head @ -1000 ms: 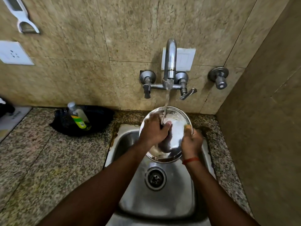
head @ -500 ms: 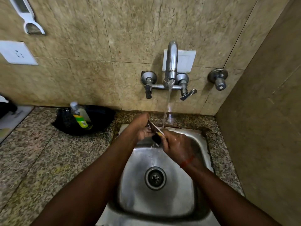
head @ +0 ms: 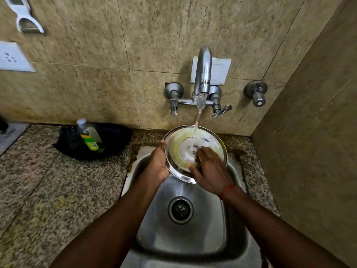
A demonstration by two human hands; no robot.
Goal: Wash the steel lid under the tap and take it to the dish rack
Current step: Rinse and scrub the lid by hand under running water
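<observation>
The round steel lid [head: 185, 149], streaked yellowish, tilts above the steel sink [head: 193, 229] at twelve o'clock, under the running chrome tap [head: 201, 74]. The left hand [head: 157, 167] grasps its nine o'clock rim; the right hand [head: 211, 173] presses loosely spread fingers on its face at four o'clock.

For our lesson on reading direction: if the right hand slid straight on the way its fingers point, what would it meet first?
The right hand already rests on the steel lid; going on, it would probably meet the water stream, though depth is unclear.
</observation>
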